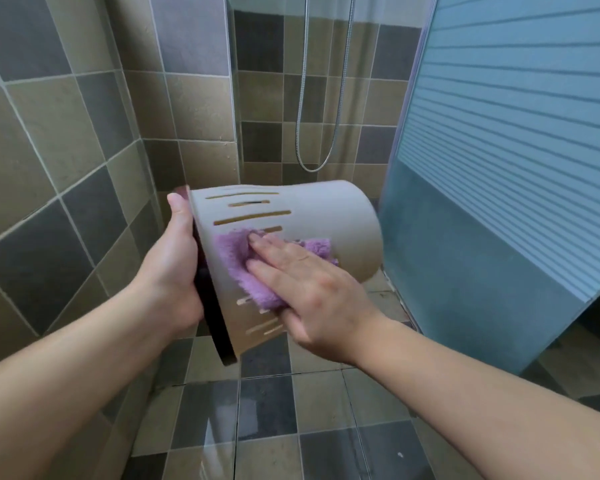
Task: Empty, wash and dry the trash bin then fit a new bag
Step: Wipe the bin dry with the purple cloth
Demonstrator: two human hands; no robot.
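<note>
Here, in the head view, the bin (326,220) lies on its side in mid-air above the tiled floor (264,427), its base turned away towards the shower door (499,168), its dark rim nearest the camera; the left hand (174,271) grips that rim, thumb on the outer wall, fingers curled inside out of sight; the right hand (309,285) lies flat with straight fingers, pressing a purple cloth (243,268) against the slotted side of the bin; the cloth sits between palm and wall, touching both; a metal hose (303,133) hangs in a loop against the tiled wall (66,150) behind.
</note>
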